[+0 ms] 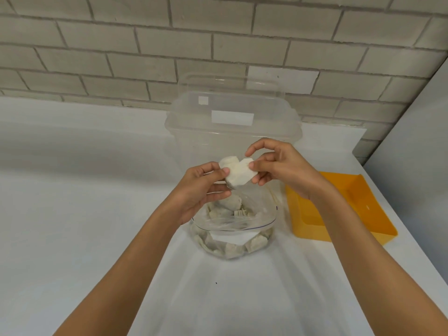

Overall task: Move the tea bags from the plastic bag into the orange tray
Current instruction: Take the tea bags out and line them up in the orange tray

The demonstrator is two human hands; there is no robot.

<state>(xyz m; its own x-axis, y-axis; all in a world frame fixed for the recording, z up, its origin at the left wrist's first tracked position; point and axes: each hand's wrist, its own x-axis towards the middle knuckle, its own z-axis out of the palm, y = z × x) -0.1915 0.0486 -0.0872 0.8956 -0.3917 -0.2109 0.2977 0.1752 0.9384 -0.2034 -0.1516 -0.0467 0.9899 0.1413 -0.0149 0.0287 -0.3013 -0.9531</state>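
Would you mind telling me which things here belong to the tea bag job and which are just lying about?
Part of the job:
tea bags, pinched between the left hand and right hand
plastic bag, with more inside
orange tray

Just lying about:
clear plastic container behind the bag

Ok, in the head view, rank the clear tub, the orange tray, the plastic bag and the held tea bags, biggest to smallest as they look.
1. clear tub
2. orange tray, partly hidden
3. plastic bag, close to the tray in size, so that pair is unsure
4. held tea bags
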